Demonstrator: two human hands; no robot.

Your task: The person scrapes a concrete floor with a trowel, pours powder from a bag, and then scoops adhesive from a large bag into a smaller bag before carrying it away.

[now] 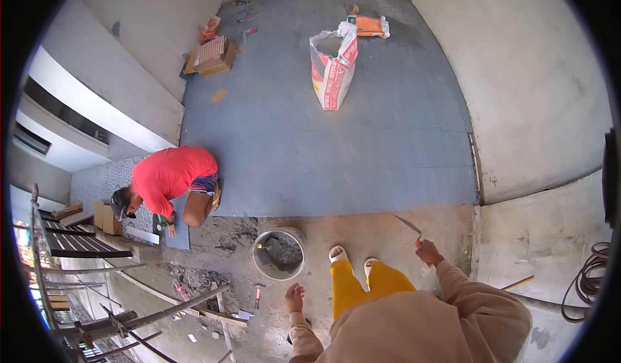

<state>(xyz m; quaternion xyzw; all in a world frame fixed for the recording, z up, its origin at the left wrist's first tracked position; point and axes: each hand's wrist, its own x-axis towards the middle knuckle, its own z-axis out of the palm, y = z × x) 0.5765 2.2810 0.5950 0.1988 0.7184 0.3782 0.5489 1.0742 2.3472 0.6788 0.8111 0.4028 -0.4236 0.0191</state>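
Observation:
My right hand [428, 253] grips the handle of a trowel [407, 223], its narrow pointed blade angled up and left over the bare floor. My left hand [295, 297] hangs in the air with loosely bent fingers and nothing visible in it. Just beyond it stands a bucket [279, 253] holding wet grey mortar, with a small yellow-tipped item at its inner left side. A hammer [257, 296] lies on the rough ground left of my left hand.
A person in a red shirt [169, 176] crouches at left, hand on a grey tile [174, 231]. An open cement sack [334, 72] stands on the grey tiled floor [310, 162]. Cardboard boxes [218, 62] sit by the wall. Scaffold poles [142, 318] fill the lower left; a coiled hose [587, 275] hangs right.

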